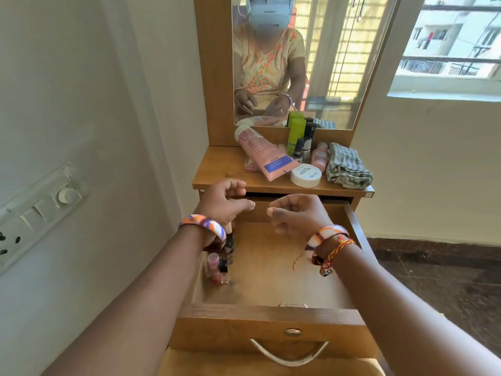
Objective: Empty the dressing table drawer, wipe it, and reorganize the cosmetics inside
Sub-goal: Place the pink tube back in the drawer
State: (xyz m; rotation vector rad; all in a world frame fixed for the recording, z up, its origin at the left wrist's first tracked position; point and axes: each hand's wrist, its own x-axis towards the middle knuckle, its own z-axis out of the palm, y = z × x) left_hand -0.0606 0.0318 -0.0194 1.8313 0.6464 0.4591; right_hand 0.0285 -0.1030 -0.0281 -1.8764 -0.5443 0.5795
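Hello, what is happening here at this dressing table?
A person is sorting cosmetics at an open drawer. Both hands, left and right, hover over it with fingers loosely curled, holding nothing visible. A few small bottles stand at the drawer's left side. On the tabletop wait a pink tube, a white jar, a green bottle and a folded cloth.

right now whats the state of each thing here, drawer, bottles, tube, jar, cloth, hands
drawer: pulled open, mostly bare
small bottles: upright in the drawer's left side
pink tube: lying tilted on the tabletop
white jar: lid on
striped cloth: folded, on the tabletop
left hand: loosely curled, holding nothing
right hand: loosely curled, holding nothing
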